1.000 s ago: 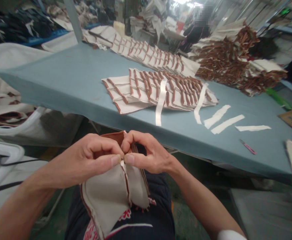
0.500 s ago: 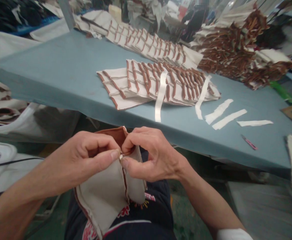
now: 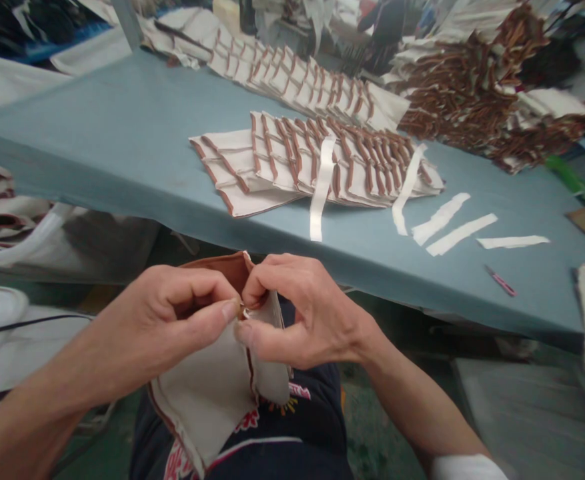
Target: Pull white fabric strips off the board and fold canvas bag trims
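Note:
Above my lap hangs a cream fabric piece with brown edging and a brown inner face showing at its top. My left hand pinches it near the upper end of a brown seam, thumb against forefinger. Facing it, my right hand grips the same spot, its fingertips almost touching the left ones. The thumb and forefinger of the right hand stand a little apart around the seam's end. Exactly what lies between the fingertips is too small to make out.
On the blue table lie fanned cream-and-brown fabric pieces, white strips and a small pink-handled tool. A second row of pieces and a tall brown-and-cream heap lie farther back. The table's front edge runs just beyond my hands.
My right thumb has shifted slightly left and down, away from the forefinger. Both hands stay on the fabric piece; the camera view has tilted slightly.

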A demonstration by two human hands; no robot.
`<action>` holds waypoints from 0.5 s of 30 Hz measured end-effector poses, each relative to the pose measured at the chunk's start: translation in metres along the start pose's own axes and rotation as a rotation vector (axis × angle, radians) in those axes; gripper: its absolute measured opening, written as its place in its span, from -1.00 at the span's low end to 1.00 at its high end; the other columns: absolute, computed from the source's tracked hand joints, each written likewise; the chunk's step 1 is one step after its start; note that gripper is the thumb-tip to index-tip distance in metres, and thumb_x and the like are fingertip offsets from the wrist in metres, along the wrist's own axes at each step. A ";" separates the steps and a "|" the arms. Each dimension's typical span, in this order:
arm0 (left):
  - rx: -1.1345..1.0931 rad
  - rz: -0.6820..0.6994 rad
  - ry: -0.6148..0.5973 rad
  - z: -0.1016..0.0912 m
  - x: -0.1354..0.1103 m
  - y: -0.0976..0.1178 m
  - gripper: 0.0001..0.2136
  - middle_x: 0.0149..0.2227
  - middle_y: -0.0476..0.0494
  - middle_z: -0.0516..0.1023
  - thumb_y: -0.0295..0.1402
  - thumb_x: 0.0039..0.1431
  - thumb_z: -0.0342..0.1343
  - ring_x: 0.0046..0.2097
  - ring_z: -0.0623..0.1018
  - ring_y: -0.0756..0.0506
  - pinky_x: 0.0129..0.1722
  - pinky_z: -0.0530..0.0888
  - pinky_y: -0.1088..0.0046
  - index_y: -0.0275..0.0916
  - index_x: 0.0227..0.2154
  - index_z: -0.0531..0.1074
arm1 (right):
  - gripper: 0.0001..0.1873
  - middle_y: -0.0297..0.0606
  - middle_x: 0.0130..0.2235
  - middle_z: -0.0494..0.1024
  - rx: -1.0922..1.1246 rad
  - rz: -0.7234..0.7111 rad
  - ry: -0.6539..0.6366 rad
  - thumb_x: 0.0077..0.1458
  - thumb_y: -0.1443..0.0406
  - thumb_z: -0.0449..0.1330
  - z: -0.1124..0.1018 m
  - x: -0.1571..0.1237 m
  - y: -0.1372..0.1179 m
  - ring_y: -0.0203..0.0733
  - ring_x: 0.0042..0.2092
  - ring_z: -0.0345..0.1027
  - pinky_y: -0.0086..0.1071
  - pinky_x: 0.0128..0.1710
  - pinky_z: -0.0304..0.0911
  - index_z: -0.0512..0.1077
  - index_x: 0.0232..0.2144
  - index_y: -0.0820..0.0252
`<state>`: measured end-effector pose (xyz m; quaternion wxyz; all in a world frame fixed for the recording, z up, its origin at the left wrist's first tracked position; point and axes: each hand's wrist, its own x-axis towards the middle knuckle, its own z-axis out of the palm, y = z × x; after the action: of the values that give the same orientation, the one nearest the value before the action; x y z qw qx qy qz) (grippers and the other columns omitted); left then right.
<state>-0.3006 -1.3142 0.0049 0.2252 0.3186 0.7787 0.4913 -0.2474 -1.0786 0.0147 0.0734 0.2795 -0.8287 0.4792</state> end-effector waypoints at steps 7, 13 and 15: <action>0.056 0.100 -0.014 -0.001 0.003 0.000 -0.65 -0.52 0.14 0.49 -0.22 0.43 0.09 -0.51 0.39 0.08 -0.53 0.27 0.65 -0.20 -0.45 0.62 | -0.87 -0.42 -0.42 0.52 0.033 0.006 -0.043 0.15 0.41 0.18 -0.002 0.000 0.000 -0.31 -0.37 0.32 -0.40 -0.24 0.24 0.43 -0.44 0.16; 0.019 0.201 -0.043 -0.008 0.005 -0.003 -0.68 -0.44 0.13 0.58 -0.33 0.46 0.08 -0.45 0.48 0.10 -0.43 0.35 0.71 -0.22 -0.41 0.61 | -0.85 -0.43 -0.41 0.53 0.054 -0.042 -0.059 0.25 0.41 0.21 -0.004 0.000 0.002 -0.34 -0.35 0.33 -0.43 -0.23 0.23 0.45 -0.40 0.18; 0.011 0.183 -0.047 -0.009 0.005 -0.001 -0.67 -0.44 0.11 0.59 -0.31 0.47 0.06 -0.43 0.50 0.09 -0.42 0.37 0.69 -0.22 -0.39 0.62 | -0.86 -0.43 -0.40 0.53 0.064 -0.043 -0.055 0.25 0.42 0.22 -0.004 0.000 0.003 -0.34 -0.35 0.33 -0.44 -0.23 0.24 0.45 -0.39 0.18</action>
<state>-0.3100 -1.3169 0.0071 0.1958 0.4009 0.7437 0.4979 -0.2495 -1.0747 0.0148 0.0516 0.3125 -0.8086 0.4959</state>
